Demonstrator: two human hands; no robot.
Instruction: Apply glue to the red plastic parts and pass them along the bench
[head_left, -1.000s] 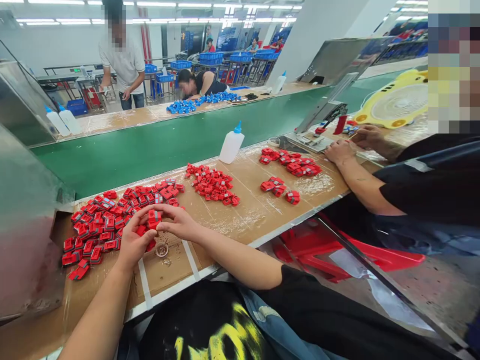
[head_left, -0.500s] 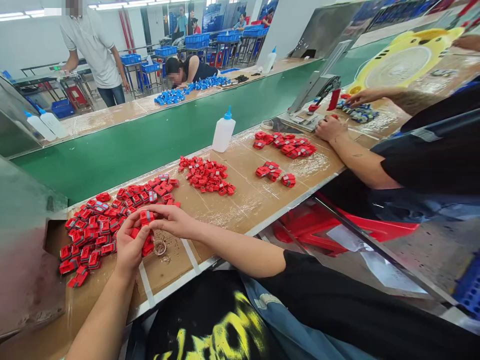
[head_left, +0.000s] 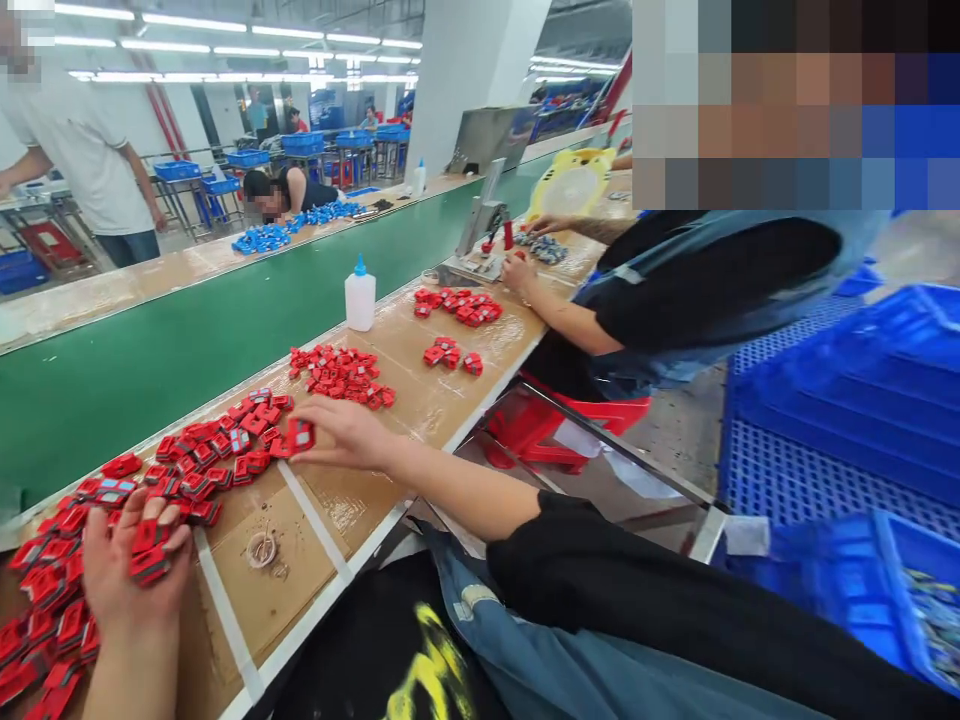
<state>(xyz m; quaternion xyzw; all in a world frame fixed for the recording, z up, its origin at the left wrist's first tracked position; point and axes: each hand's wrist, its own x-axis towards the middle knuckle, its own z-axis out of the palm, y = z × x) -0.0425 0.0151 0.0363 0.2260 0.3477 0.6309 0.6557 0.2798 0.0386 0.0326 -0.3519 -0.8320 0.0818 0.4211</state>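
"Red plastic parts point(head_left: 217, 450) are spread all along the bench in front of you. What have your hands got?"

"One each. My left hand point(head_left: 135, 570) curls round a piece point(head_left: 150, 562) at the near end, and my right hand point(head_left: 345, 435) reaches out, its fingertips point(head_left: 319, 425) pinching a second piece point(head_left: 300, 435) at the edge of the heap. My hands are well apart."

"Why is the heap spread so thin?"

"I'd guess it's so any piece can be picked out singly without digging. It also lies right in front of me, within easy reach."

"And that little dish point(head_left: 261, 550) on the cardboard sheet point(head_left: 262, 610)?"

"It sits between two white tape strips point(head_left: 315, 520), probably to keep it apart from the red pieces. What it holds is too small to tell."

"Any labels?"

"None I can read. The white squeeze bottle point(head_left: 360, 297) with its blue nozzle shows no writing, and the yellow print on my shirt point(head_left: 431, 660) is cut off. Further along, a co-worker's hand point(head_left: 517, 272) rests beside smaller red batches point(head_left: 457, 307)."
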